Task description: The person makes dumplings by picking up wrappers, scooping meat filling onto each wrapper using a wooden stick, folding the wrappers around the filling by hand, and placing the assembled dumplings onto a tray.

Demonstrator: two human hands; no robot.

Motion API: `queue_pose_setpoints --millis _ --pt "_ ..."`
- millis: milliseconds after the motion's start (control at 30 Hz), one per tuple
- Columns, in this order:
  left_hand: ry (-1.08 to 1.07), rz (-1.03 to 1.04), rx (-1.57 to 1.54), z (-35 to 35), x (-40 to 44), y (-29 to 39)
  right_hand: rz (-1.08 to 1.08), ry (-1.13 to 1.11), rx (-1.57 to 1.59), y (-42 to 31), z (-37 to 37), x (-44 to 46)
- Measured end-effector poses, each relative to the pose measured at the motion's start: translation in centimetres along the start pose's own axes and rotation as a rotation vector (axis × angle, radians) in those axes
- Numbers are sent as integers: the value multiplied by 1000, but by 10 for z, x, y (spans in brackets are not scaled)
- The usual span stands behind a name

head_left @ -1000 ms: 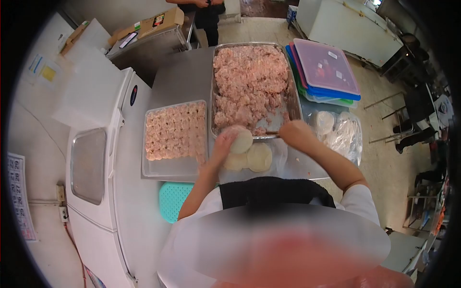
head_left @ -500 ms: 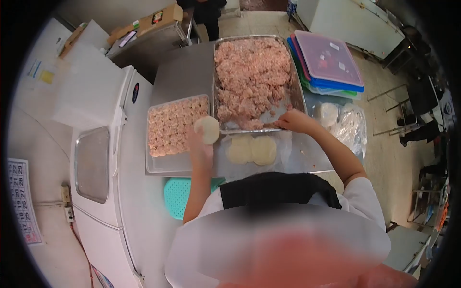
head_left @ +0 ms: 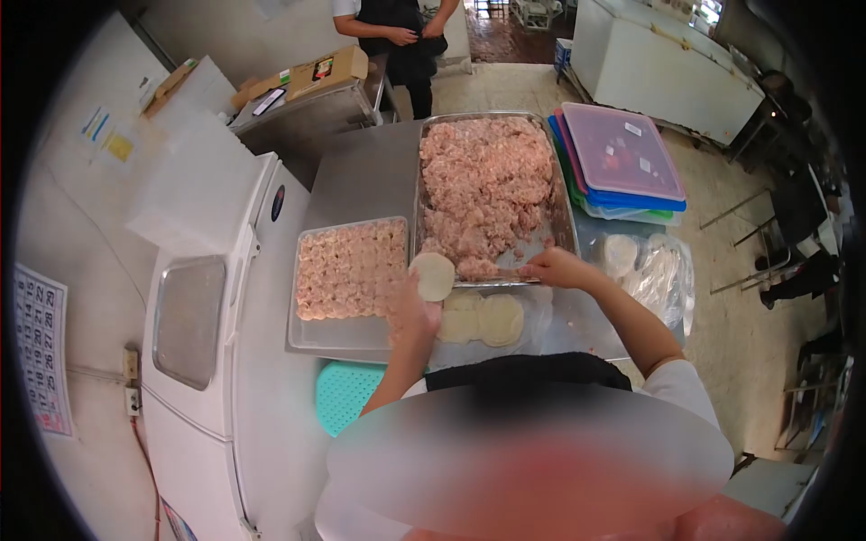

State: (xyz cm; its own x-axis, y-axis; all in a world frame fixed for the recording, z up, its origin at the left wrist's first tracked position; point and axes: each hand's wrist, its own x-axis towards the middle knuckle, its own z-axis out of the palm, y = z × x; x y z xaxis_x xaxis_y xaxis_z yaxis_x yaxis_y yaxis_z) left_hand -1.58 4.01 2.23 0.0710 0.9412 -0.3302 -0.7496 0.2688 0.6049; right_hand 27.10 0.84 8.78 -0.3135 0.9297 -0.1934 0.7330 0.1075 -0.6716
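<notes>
My left hand [head_left: 417, 311] holds a round, pale dough wrapper [head_left: 434, 277] near the front left corner of a deep metal pan [head_left: 566, 225]. Raw ground meat [head_left: 487, 176] is heaped in that pan, with part of the bottom bare at the front right. My right hand [head_left: 554, 267] is closed at the pan's front rim; a thin thing seems to reach from its fingers toward the meat, too small to name. Beside my left hand, a shallow tray [head_left: 338, 335] carries rows of filled dumplings [head_left: 352, 270]. More round wrappers [head_left: 483, 319] lie on plastic before the pan.
Stacked coloured lids [head_left: 627, 153] and plastic bags [head_left: 654, 270] lie right of the pan. A turquoise perforated basket [head_left: 345, 397] is below the table's left front edge. A white refrigerator [head_left: 244, 361] stands left. Another person [head_left: 397, 36] stands beyond the table.
My left hand has moved right with the wrapper, from the dumpling tray's edge to the meat pan's corner. My right hand stays near the front rim. The view has tilted up.
</notes>
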Motion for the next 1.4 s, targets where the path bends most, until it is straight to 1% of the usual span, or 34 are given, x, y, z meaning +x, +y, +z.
queue_pose_setpoints --millis 33,100,200,233,300,333,400,433,500,600,633,700,733,833,933,1033,1100,1133,1200,1233,1267,1300,1367,1400 --pt "-50 28 -20 11 2 -4 46 2 91 -8 -6 0" --pt "-147 81 -55 35 5 -11 69 57 175 -20 -16 0" --pt "-114 -72 -192 80 0 -13 98 106 316 -19 -16 9" --pt "-162 -108 -243 87 1 -15 108 116 365 -15 -12 14" --pt "-261 -181 -343 99 4 -17 -88 314 367 -3 15 23" --pt "-245 -198 -368 107 6 -14 -186 414 368 -3 23 23" --pt "-213 -235 -417 119 9 -10 -200 424 220 0 26 14" --pt "-186 -255 -412 114 12 -12 -205 428 145 0 24 9" --pt "-142 -294 -401 96 30 -20 -141 286 -66 0 -2 -6" --pt "-154 -82 -328 72 52 -23 21 110 -308 -2 -50 -25" --pt "-143 -55 -280 70 53 -18 85 53 -380 -2 -57 -27" --pt "-120 1 -188 69 54 -9 156 -5 -614 10 -42 -20" --pt "-115 -4 -171 69 53 -7 190 -34 -731 13 -37 -16" --pt "-122 -12 -119 66 54 -4 99 -8 -545 7 -21 -15" --pt "-171 -23 -91 62 55 -5 106 91 -303 -9 -36 -13" --pt "-217 -80 -111 70 46 -11 -110 327 -108 -8 -23 -4" --pt "-232 -145 -158 84 37 -12 -160 320 -140 0 -8 4" --pt "-189 -165 -141 93 27 -3 -182 316 -154 -5 -4 4" --pt "-103 -205 -123 108 13 13 -94 287 -426 -24 -30 -7" --pt "-115 -180 -121 105 17 13 -51 269 -563 -38 -44 -14" --pt "-128 -157 -115 101 23 12 -46 297 -607 -46 -48 -19" --pt "-141 -132 -108 99 27 12 -97 366 -528 -49 -41 -19" --pt "-189 -178 -147 105 28 13 -199 503 -365 -52 -22 -18" --pt "-198 -205 -153 110 27 14 -165 470 -367 -51 -19 -15"
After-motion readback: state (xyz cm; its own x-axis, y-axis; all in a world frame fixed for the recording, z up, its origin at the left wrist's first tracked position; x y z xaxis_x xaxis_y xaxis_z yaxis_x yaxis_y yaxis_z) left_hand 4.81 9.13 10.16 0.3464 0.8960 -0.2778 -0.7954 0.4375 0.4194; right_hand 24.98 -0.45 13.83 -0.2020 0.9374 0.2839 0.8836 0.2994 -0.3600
